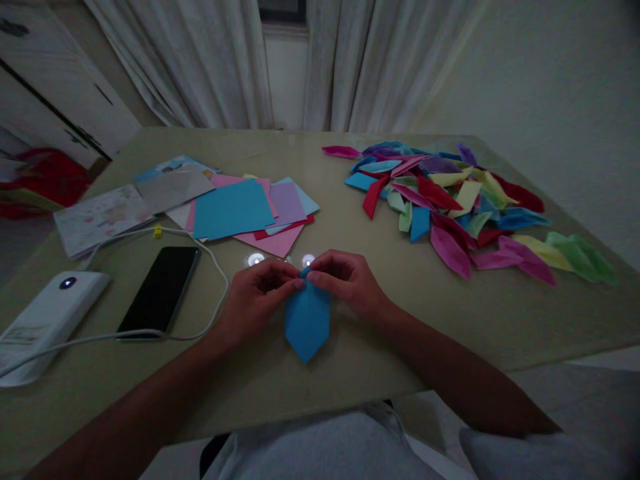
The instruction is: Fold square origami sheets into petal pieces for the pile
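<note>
A folded blue sheet of paper (307,321) lies in front of me near the table's front edge, its pointed end toward me. My left hand (260,288) pinches its far end from the left, thumb and fingers closed on the paper. From the right, my right hand (350,279) pinches the same far end, with the thumbs close together. Part of that end is hidden by my fingers. Just beyond my hands, bright light spots show on the tabletop.
Loose coloured sheets, a blue one (233,210) on top, lie at the back left. A black phone (161,290), a white power bank (55,317) and a white cable (220,260) are at left. Several folded paper pieces (440,193) form a pile on the table (500,320) at right.
</note>
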`<state>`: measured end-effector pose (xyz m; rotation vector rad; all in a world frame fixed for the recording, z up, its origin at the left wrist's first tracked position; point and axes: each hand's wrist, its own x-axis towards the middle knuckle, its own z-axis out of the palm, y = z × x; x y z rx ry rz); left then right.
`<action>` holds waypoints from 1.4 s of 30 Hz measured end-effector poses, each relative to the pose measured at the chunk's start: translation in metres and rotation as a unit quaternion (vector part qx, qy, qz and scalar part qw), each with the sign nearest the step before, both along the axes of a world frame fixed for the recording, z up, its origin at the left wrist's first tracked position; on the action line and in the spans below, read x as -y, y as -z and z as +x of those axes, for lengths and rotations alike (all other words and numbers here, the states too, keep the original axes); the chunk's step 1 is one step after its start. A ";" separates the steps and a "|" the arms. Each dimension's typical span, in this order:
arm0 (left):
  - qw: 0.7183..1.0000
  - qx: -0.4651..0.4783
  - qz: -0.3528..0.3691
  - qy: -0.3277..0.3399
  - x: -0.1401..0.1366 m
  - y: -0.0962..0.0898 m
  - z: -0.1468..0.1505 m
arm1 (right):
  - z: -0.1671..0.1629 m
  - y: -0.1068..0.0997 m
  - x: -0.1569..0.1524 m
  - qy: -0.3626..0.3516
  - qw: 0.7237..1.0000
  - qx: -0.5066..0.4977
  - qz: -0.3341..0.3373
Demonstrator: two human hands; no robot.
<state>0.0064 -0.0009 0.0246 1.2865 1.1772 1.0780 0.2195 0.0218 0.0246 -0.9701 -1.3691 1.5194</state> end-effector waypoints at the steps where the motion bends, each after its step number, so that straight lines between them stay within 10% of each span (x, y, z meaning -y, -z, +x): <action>1: 1.000 -0.001 -0.001 0.001 0.000 -0.001 0.000 | 0.000 0.000 0.000 0.001 1.000 0.007 0.002; 32: 0.991 -0.034 -0.042 0.119 0.002 -0.002 -0.002 | 0.001 -0.001 0.000 0.073 0.996 0.001 0.054; 42: 0.973 0.081 -0.131 0.172 0.005 0.002 0.002 | 0.001 -0.005 -0.001 0.161 0.987 -0.013 0.020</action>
